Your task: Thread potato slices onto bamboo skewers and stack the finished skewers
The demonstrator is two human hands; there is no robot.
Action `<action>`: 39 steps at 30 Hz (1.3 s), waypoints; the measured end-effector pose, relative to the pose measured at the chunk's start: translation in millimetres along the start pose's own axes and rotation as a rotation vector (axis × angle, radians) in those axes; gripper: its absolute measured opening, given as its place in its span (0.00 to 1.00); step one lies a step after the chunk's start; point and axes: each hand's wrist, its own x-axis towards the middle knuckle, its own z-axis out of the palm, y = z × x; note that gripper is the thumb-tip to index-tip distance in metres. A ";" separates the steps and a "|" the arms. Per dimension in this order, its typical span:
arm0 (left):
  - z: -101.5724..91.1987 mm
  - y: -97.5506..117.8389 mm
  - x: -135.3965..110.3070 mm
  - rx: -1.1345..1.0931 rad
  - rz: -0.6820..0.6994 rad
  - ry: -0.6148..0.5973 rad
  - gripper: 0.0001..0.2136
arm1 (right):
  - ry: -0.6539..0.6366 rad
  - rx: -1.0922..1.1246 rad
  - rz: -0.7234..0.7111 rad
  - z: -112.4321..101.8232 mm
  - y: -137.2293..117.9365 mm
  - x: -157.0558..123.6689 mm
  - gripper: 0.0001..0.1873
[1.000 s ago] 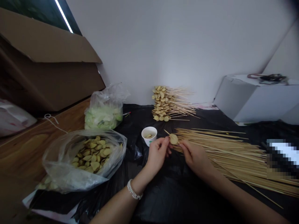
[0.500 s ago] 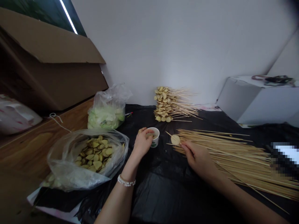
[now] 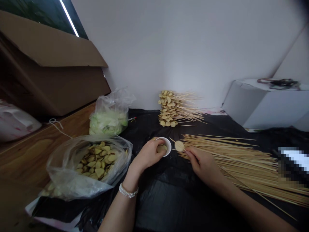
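My left hand (image 3: 151, 153) reaches into a small white paper cup (image 3: 168, 146), which tips towards it. Thumb and fingers close around a pale potato slice (image 3: 162, 148) at the cup's mouth; some fingertips are hidden by the rim. In my right hand (image 3: 202, 164) a thin bamboo skewer (image 3: 172, 140) is pinched, with one round potato slice (image 3: 179, 146) threaded near its tip. That slice hovers just right of the cup. Loose bamboo skewers (image 3: 243, 164) lie in a wide pile beside and under my right hand.
Behind the cup lies a stack of finished potato skewers (image 3: 169, 108). To the left stand an open plastic bag of potato slices (image 3: 98, 161) and a bag of pale green vegetable (image 3: 108, 120). A cardboard box (image 3: 60, 83) and a white box (image 3: 260, 103) flank the black plastic sheet (image 3: 164, 199).
My left hand has moved slightly right, and the cup has shifted right and tilted towards it. The skewer with its slice in my right hand has hardly moved.
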 end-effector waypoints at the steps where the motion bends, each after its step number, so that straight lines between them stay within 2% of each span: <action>1: -0.7 1.7 -1.1 0.004 0.027 -0.019 0.16 | -0.003 -0.002 0.004 0.2 0.1 -0.1 0.14; 4: -2.1 1.7 -4.7 0.009 0.086 -0.093 0.23 | -0.019 0.003 0.014 0.6 0.5 -0.3 0.13; 7: -3.8 -1.2 -6.1 0.016 0.087 -0.123 0.26 | -0.027 0.016 0.024 0.4 0.2 -0.3 0.13; 10: -6.0 -1.5 -4.6 0.029 0.065 -0.121 0.22 | -0.027 0.019 0.027 -0.4 -0.6 -0.1 0.12; 15: -7.1 -0.8 -1.6 0.119 -0.087 -0.051 0.12 | -0.033 0.015 0.031 -1.3 -1.5 -0.1 0.13; 24: 0.8 -8.9 -2.4 0.109 -0.100 -0.106 0.20 | -0.013 0.016 0.016 -1.2 -1.5 -0.2 0.13; 28: 3.1 -10.0 -1.6 0.026 -0.018 -0.108 0.24 | -0.008 0.007 0.013 -1.3 -1.0 -0.1 0.13; 32: 0.9 -9.0 -0.8 -0.031 0.003 -0.105 0.20 | -0.011 0.016 0.017 -1.4 -0.4 -0.1 0.13; 36: 0.6 -10.9 -1.2 0.048 -0.059 -0.090 0.19 | -0.008 0.020 0.013 -1.0 -0.1 -0.3 0.13; 39: 3.1 -12.1 -2.0 0.085 -0.051 -0.077 0.19 | -0.003 0.012 0.003 0.0 0.2 -0.4 0.13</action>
